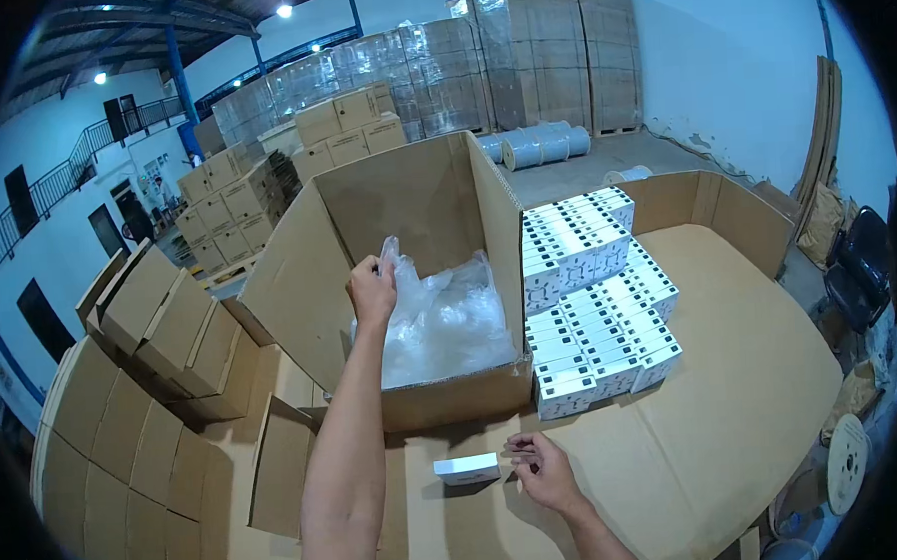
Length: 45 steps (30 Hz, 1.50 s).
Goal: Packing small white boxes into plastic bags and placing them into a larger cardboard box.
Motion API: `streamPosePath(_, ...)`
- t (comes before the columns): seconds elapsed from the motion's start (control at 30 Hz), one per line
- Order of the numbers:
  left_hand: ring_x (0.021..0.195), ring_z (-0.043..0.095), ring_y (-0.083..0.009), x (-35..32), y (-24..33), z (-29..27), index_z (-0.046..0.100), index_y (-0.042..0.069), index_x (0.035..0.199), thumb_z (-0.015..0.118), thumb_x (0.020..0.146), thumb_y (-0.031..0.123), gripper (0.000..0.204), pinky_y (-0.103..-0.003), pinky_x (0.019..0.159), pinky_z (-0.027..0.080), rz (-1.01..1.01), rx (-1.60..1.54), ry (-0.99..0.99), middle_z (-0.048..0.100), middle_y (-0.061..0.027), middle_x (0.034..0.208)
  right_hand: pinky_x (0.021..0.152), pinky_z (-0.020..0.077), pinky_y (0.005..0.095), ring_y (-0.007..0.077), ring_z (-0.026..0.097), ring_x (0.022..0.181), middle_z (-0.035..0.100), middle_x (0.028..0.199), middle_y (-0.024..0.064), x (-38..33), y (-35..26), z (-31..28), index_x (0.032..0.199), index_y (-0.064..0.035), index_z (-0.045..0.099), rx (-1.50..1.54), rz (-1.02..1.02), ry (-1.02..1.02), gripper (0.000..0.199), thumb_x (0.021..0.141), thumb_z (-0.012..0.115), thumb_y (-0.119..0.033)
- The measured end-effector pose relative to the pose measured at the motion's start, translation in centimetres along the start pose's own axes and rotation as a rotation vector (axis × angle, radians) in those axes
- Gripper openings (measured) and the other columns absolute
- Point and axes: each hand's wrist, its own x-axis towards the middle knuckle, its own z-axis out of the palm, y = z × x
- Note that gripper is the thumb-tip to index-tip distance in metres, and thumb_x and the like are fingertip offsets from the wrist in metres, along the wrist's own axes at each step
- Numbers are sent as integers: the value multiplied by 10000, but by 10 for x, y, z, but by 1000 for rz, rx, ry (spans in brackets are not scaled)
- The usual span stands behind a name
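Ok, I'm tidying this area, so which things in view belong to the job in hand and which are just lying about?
Seem to belong:
clear plastic bags, gripped by the left hand
open cardboard box holding them
small white box beside the right hand
stacked white boxes, probably

Seem unrelated:
black chair
wrapped rolls
round spool, lower right

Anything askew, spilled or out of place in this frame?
Nothing looks spilled. One white box lies alone beside the right hand, apart from the neat stacks. The big carton also looks odd: its front wall stands much lower than its back one.
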Motion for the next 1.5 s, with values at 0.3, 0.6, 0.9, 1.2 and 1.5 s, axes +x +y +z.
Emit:
streamPosePath(0.3,717,741,-232,9,-53,14,546,9,869,665,909,24,126,-381,647,555,-42,-465,-88,712,-94,756,909,548,303,179,648,1107,653,1163,144,-1,-11,7,1207,51,567,3,-10,7,334,880,523,102)
streamPosePath(0.6,704,686,-217,-7,15,-48,607,16,983,662,967,141,137,-381,680,526,-34,-401,166,672,-110,749,879,571,337,234,698,1031,691,1106,154,-5,-10,6,1161,36,599,-10,-19,16,303,864,539,49)
streamPosePath(0.9,660,585,-204,-162,105,-136,563,-12,969,611,1025,231,254,-379,631,490,108,-414,340,613,-136,756,769,520,304,154,649,895,696,1054,95,-14,-47,1,1155,-5,628,4,-275,128,298,884,679,-118)
streamPosePath(1.2,522,499,-231,-349,47,-133,534,4,949,616,1013,159,187,-378,510,429,-91,-349,71,519,-109,648,730,470,282,125,595,825,654,977,39,-77,-90,53,1207,-23,594,-160,-376,-70,515,793,817,-235)
streamPosePath(1.5,595,446,-53,-383,28,-137,493,22,1029,534,1070,206,193,-238,527,344,-330,-613,-104,519,17,626,772,489,230,59,587,864,633,934,-9,-69,-47,31,1066,-20,630,453,-1,-25,118,962,678,-46)
